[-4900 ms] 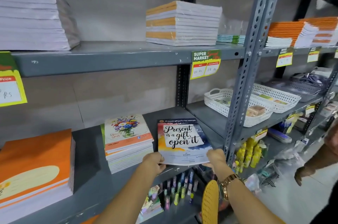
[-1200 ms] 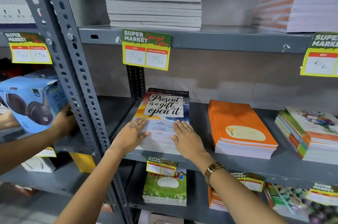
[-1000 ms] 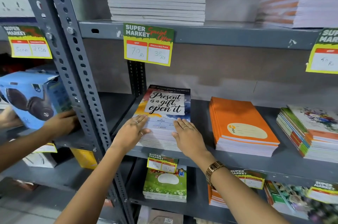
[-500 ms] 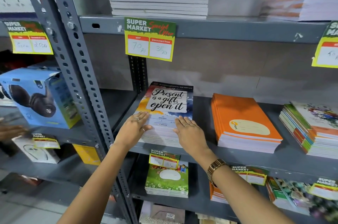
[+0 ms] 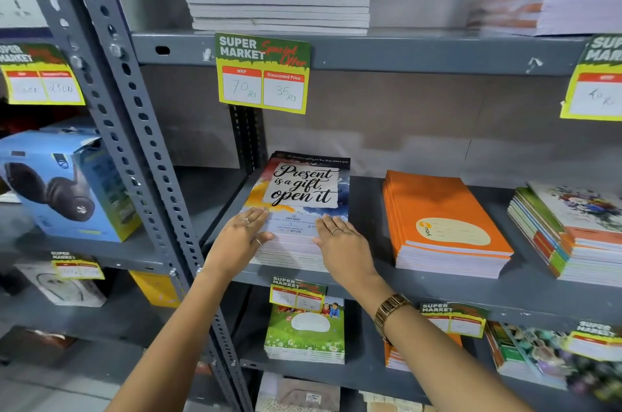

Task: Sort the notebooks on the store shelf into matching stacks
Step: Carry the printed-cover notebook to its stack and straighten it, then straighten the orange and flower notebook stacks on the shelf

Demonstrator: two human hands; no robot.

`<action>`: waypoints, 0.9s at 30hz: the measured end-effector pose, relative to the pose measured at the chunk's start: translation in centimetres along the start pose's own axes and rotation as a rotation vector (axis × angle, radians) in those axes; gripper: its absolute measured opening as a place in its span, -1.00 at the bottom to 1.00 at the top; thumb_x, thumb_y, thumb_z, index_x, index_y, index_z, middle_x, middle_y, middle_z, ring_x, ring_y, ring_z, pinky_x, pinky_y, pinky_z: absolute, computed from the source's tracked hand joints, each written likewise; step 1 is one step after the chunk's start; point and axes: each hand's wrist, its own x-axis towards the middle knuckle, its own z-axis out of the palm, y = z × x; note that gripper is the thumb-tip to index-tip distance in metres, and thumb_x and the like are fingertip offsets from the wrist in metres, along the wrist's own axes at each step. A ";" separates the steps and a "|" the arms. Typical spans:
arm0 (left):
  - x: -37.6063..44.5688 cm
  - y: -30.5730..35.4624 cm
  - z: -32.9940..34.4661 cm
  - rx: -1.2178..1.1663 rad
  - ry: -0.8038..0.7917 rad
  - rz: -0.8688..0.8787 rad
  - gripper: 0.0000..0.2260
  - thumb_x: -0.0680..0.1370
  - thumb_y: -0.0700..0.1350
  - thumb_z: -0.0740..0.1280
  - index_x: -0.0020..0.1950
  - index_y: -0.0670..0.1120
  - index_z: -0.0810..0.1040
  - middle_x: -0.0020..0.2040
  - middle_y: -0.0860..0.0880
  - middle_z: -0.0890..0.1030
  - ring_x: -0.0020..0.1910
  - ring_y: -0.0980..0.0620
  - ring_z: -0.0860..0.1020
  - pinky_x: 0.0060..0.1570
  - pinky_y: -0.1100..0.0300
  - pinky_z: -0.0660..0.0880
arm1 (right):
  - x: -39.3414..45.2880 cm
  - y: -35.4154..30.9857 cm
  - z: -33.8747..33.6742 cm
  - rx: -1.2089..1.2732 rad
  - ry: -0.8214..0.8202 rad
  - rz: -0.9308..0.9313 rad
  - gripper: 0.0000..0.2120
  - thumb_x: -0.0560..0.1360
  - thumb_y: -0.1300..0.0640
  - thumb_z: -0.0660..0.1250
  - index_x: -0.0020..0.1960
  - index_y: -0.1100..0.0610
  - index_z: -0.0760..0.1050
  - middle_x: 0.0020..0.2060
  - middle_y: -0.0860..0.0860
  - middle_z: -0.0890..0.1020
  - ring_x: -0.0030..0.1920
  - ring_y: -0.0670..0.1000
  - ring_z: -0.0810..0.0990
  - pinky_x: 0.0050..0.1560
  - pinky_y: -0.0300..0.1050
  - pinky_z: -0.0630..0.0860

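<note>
Both hands (image 5: 237, 238) (image 5: 343, 243) flat atop notebook stack (image 5: 303, 196)

Middle shelf (image 5: 370, 280), left to right: quote notebook stack (image 5: 304, 206), plain notebook stack (image 5: 444, 226), flower notebook stack (image 5: 572, 230). Left hand (image 5: 237, 240) and right hand (image 5: 343, 248) flat on first stack's near edge. Beyond upright (image 5: 134, 129): headphone box (image 5: 67, 186). Shelf below: more stacks, apparently notebooks.

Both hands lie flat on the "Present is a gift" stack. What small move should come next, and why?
Probably lift both hands off. The left hand and right hand rest open on the stack, which already looks squared on the shelf, apart from the orange stack.
</note>
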 end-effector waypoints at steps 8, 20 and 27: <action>-0.3 0.2 0.1 0.102 -0.022 0.026 -0.27 0.48 0.31 -0.04 0.42 -0.19 0.29 0.45 -0.15 0.33 0.48 -0.09 0.22 0.47 0.06 0.11 | -0.1 0.2 -1.3 0.162 -0.179 -0.012 -0.53 0.64 0.06 0.02 0.50 0.19 0.11 0.50 0.11 0.22 0.51 0.08 0.14 0.52 -0.07 -0.01; -1.2 7.1 3.4 0.365 0.003 0.081 -0.06 0.38 0.33 -0.55 0.48 -0.17 0.13 0.50 -0.09 0.14 0.50 -0.07 0.07 0.48 0.05 -0.15 | -5.9 9.0 -2.7 0.096 -0.143 0.222 -0.30 0.61 -0.08 -0.29 0.25 0.27 0.50 0.23 0.15 0.59 0.26 0.13 0.55 0.44 -0.11 -0.10; 0.8 14.0 6.1 0.410 -0.085 0.141 -0.32 0.60 0.12 -0.28 0.24 -0.21 0.51 0.22 -0.13 0.60 0.22 -0.11 0.56 0.30 -0.03 0.16 | -9.0 16.6 -3.2 0.117 -0.119 0.275 0.07 0.29 -0.32 -0.67 0.50 0.22 0.09 0.51 0.12 0.16 0.52 0.10 0.09 0.42 -0.11 -0.13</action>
